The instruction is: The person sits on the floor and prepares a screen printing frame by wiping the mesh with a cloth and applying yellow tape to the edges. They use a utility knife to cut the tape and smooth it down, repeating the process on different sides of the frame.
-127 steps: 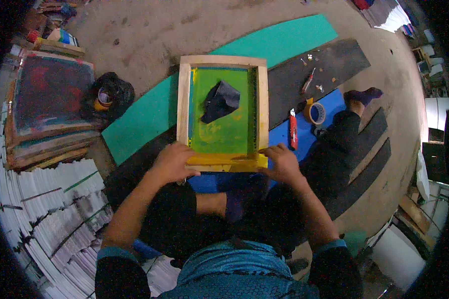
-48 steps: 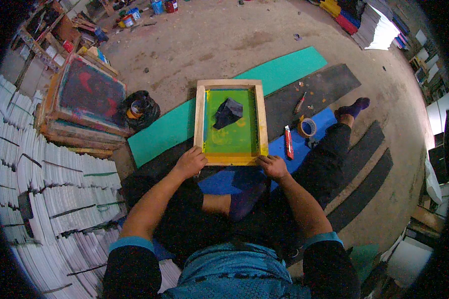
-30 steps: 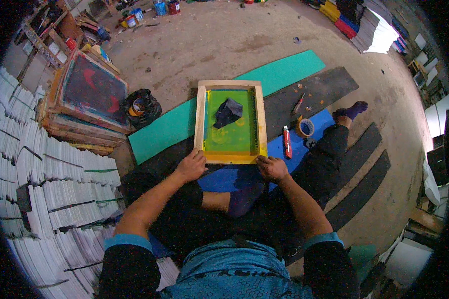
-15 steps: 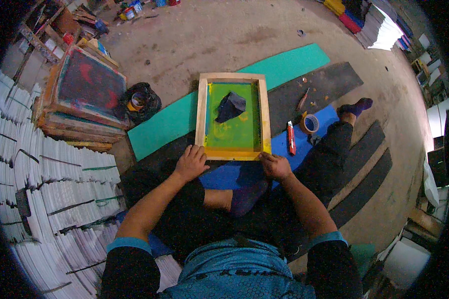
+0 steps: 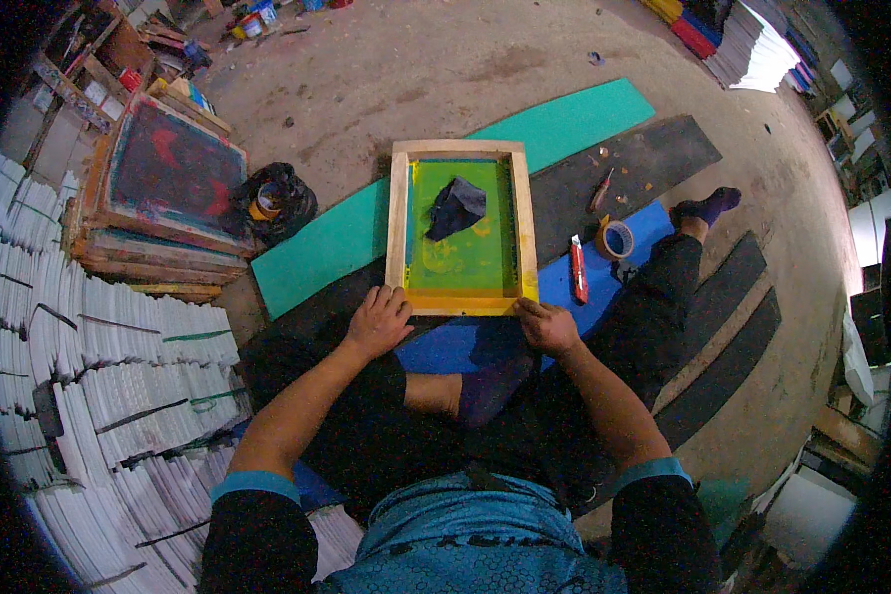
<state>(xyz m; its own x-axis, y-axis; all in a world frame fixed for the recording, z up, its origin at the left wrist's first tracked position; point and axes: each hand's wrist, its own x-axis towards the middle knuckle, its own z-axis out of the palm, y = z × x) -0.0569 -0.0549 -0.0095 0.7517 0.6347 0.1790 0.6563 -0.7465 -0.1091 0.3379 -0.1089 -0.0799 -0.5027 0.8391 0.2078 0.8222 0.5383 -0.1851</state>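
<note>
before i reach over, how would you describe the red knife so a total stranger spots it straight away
Find the wooden frame with the green screen, then look right to the blue mat. The red knife lies there, just left of the tape roll. Unlike the thinner tool on the black mat, it's chunky and bright red.

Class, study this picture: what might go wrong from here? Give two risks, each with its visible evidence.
The dark cloth seems to lie loose on the green mesh, so tilting the wooden frame might slide it off. The red cutter lies near the right hand, which might knock it.
</note>
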